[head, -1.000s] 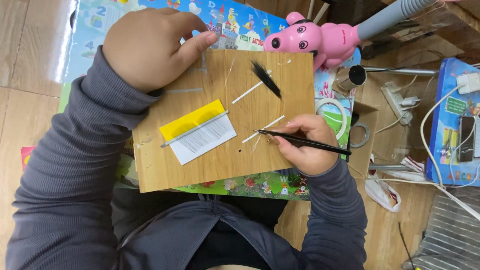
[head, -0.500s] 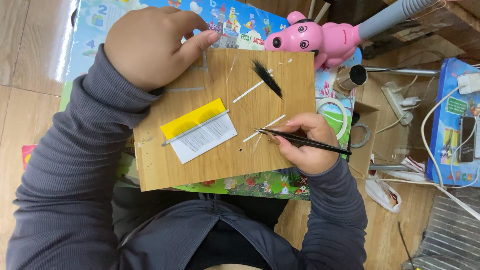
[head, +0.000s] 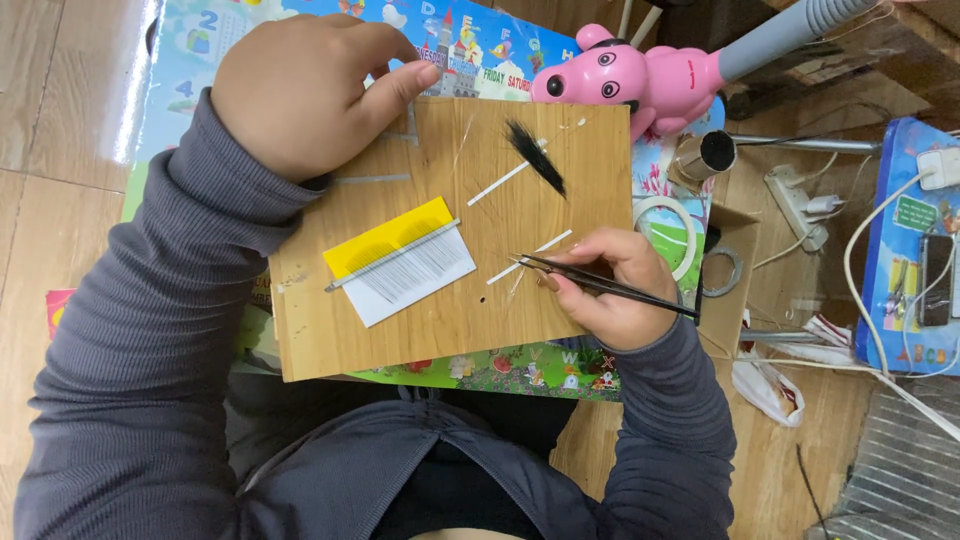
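1. The right hand [head: 610, 295] pinches a pair of black tweezers [head: 600, 283] between thumb and fingers, near the right edge of the wooden board [head: 450, 320].
2. The tweezers lie slanted, their tips pointing left, pressed together on the board just below the lower white strip [head: 530, 258]; whether the tips touch that strip cannot be told.
3. The left hand [head: 300, 90] rests curled on the board's far left corner, fingers bent under, the thumb stretched along the far edge. It holds nothing that can be seen.
4. A tuft of black hair [head: 537, 158] lies near the far right corner of the board, with a second white strip [head: 505, 180] just beside it, slanting toward the middle.
5. A white card [head: 420, 275] lined with fine dark strands sits near the board's middle, overlapping a yellow card [head: 385, 235]; a thin metal strip [head: 392, 255] lies across where the two meet.
6. The board rests on a colourful printed mat [head: 470, 45].
7. A pink toy pig [head: 640, 80] stands just past the board's far right corner, and a roll of tape [head: 670, 225] lies off the right edge.
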